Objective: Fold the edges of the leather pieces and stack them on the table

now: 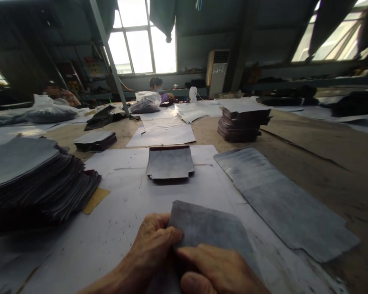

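Observation:
A grey cut piece of leather [207, 228] lies on the white paper [116, 212] close to me. My left hand [151, 245] pinches its left edge, fingers curled over it. The fingers of my right hand [217, 269] lie pressed on the piece's near side. A small stack of similar grey pieces [170, 163] rests just beyond. To the right lies a long grey leather strip [282, 204]. A tall pile of cut pieces [33, 179] stands at my left.
More stacks stand farther back: a dark one [243, 122] at centre right and a low one [95, 141] at left. White paper sheets [162, 130] and plastic bags [145, 105] cover the far table. Two people sit at its far side by the windows.

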The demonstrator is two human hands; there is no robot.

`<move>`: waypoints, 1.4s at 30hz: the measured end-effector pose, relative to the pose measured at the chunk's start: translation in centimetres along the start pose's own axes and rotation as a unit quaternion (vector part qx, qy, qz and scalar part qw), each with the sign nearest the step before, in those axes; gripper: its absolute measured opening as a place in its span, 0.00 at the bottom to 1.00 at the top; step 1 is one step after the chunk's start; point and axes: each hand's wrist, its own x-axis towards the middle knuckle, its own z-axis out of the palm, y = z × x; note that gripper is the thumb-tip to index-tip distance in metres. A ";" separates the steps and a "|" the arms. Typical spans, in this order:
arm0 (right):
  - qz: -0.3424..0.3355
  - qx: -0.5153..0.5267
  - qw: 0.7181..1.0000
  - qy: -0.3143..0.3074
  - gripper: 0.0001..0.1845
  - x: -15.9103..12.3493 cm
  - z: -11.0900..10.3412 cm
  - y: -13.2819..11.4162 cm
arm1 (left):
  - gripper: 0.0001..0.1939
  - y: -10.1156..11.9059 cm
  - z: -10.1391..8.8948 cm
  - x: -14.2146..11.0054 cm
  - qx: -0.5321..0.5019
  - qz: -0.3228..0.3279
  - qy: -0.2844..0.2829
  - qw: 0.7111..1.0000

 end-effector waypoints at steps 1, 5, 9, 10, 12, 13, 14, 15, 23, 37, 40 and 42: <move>-0.008 -0.014 1.000 0.006 0.18 0.1 0.1 0.2 | 0.09 -0.1 -0.7 -0.1 0.019 -0.016 0.012 1.000; -0.029 -0.072 0.994 0.074 0.17 0.1 -0.3 1.6 | 0.14 -0.1 -2.3 -0.4 0.033 -0.047 0.029 0.998; 0.016 -0.067 0.992 0.107 0.12 0.5 -1.3 2.4 | 0.15 0.5 -3.5 -0.5 -0.010 -0.081 -0.007 0.997; 0.008 -0.081 0.994 0.079 0.12 0.6 -1.5 2.5 | 0.15 0.8 -3.9 -0.5 0.000 -0.090 -0.025 0.996; -0.017 -0.136 0.990 0.008 0.12 0.6 -1.6 2.4 | 0.16 1.7 -4.7 -0.4 0.046 -0.094 -0.039 0.994; -0.021 -0.169 0.985 -0.018 0.12 0.6 -1.4 2.3 | 0.16 2.2 -5.0 -0.3 0.089 -0.080 -0.018 0.993; -0.023 -0.198 0.979 -0.032 0.12 0.5 -1.2 2.3 | 0.17 2.6 -5.3 -0.1 0.151 -0.053 0.016 0.987; -0.023 -0.221 0.975 -0.030 0.12 0.4 -0.9 2.2 | 0.17 2.9 -5.5 0.2 0.229 -0.012 0.059 0.972; -0.047 -0.237 0.968 0.062 0.14 -0.4 0.4 2.5 | 0.16 0.5 -3.1 3.3 0.616 0.246 0.062 0.746; -0.040 -0.306 0.951 -0.001 0.14 3.3 -3.8 6.1 | 0.14 -0.7 -3.2 3.4 0.534 0.326 0.072 0.777; -0.096 -0.303 0.948 0.024 0.09 2.6 -3.7 6.2 | 0.16 -1.3 -3.4 3.2 0.547 0.425 0.062 0.719; -0.142 -0.322 0.935 0.049 0.12 2.2 -3.6 6.4 | 0.19 -1.4 -3.5 3.1 0.561 0.461 0.043 0.686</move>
